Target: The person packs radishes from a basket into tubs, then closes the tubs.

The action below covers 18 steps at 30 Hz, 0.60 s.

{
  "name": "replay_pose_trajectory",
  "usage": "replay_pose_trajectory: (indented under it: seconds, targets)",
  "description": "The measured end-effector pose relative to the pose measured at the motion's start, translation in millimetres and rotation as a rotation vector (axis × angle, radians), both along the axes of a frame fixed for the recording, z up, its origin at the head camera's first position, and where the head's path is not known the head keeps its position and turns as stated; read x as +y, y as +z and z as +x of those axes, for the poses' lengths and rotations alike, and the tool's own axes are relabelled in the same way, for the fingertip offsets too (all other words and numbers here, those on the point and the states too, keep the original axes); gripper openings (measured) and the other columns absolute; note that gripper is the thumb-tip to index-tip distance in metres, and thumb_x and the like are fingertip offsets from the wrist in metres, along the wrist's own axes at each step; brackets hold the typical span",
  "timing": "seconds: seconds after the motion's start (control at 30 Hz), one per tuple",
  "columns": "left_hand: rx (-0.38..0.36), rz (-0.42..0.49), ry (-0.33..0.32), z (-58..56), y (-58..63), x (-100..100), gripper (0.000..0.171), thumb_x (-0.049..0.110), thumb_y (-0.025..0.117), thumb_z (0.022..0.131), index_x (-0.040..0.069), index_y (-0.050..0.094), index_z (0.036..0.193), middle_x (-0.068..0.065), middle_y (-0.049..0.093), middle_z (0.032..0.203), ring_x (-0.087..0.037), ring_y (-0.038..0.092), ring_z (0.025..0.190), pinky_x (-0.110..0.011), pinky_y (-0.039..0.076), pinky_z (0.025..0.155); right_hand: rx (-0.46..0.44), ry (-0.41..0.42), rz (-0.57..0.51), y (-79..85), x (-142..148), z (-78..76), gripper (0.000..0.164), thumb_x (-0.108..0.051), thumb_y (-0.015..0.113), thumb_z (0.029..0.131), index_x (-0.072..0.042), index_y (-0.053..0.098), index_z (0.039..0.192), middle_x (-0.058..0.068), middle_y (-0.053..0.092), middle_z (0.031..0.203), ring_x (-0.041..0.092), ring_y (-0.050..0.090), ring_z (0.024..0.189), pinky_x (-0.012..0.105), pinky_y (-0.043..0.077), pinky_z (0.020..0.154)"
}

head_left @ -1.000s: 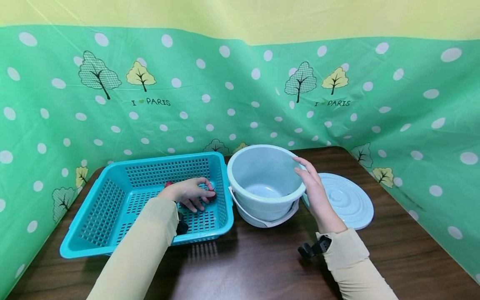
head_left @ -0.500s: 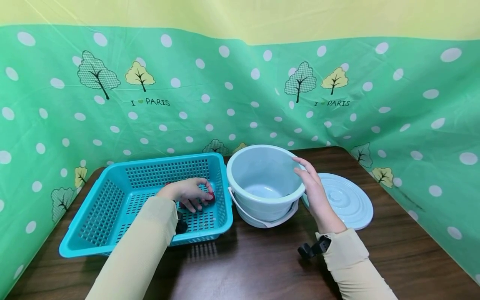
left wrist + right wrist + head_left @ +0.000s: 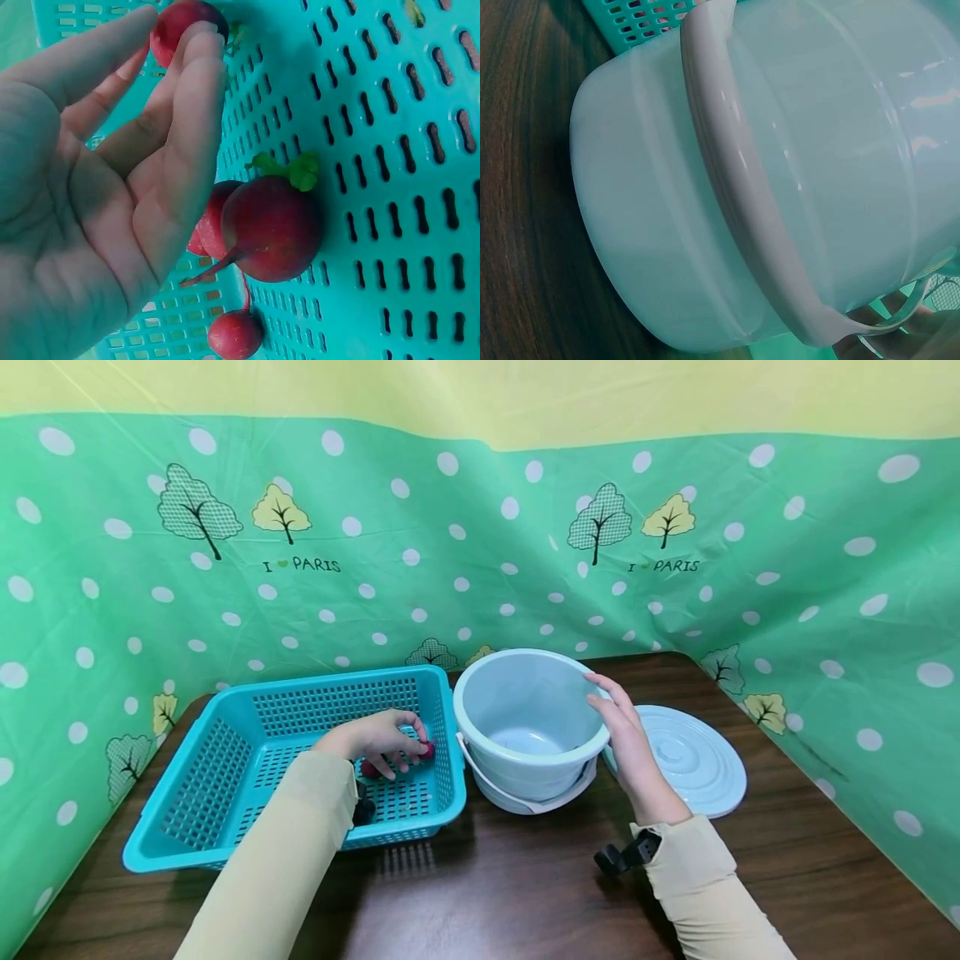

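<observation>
My left hand [image 3: 382,742] reaches into the turquoise mesh basket [image 3: 187,793]. Its thumb and fingertips pinch a red radish [image 3: 187,30] near the basket's right wall. Below that hand, several more radishes lie on the mesh; a dark red radish [image 3: 274,229] has a green leaf stub and a thin root, and a smaller radish [image 3: 235,334] lies apart. My right hand [image 3: 630,739] grips the right rim of a pale blue bucket [image 3: 536,764], with fingertips over the edge. The bucket stands upright beside the basket, its handle [image 3: 739,172] hanging down the front.
A pale blue round lid [image 3: 693,760] lies on the dark wooden table [image 3: 525,893] to the right of the bucket. Behind the table hangs a green dotted curtain [image 3: 465,543]. Black wrist cameras are strapped to both sleeves.
My left fingers have shifted slightly around the radish, and a second radish beneath the hand shows more. The right hand and the bucket have hardly moved.
</observation>
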<state>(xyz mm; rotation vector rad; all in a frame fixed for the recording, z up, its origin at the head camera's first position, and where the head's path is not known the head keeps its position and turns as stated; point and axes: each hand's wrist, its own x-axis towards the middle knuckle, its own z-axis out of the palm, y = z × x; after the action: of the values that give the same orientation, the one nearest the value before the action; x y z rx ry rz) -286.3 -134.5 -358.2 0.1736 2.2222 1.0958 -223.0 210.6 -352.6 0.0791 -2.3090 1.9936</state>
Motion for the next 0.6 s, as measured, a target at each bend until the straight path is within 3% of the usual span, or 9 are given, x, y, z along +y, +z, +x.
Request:
replay_pose_trajectory:
  seconds: [0.23,0.43,0.6]
  targets:
    - [-0.009,-0.035,0.000,0.2,-0.9,0.2,0.023,0.021,0.062,0.098,0.011,0.052,0.117,-0.016,0.068,0.106,-0.022,0.065,0.077,-0.034,0.059,0.063,0.008,0.000,0.003,-0.2,-0.5,0.0,0.052,-0.034,0.037,0.105,-0.015,0.033,0.152,0.006,0.023,0.162,0.029,0.025,0.145,0.057,0.023,0.115]
    - [-0.032,-0.109,-0.067,3.9,0.0,1.7,0.043,0.024,0.063,0.098,0.014,0.051,0.137,-0.013,0.069,0.111,-0.025,0.068,0.086,-0.037,0.060,0.068,0.004,0.000,0.001,-0.4,-1.1,0.1,0.051,-0.034,0.037,0.105,-0.015,0.034,0.152,0.006,0.023,0.162,0.029,0.024,0.145,0.057,0.022,0.115]
    - [0.001,-0.170,-0.092,4.4,-0.4,4.3,0.045,0.022,0.066,0.096,0.016,0.053,0.138,-0.011,0.069,0.107,-0.024,0.067,0.087,-0.036,0.060,0.070,0.011,-0.002,0.004,-0.7,-1.2,0.2,0.051,-0.034,0.037,0.105,-0.015,0.034,0.152,0.006,0.023,0.162,0.029,0.025,0.145,0.057,0.023,0.115]
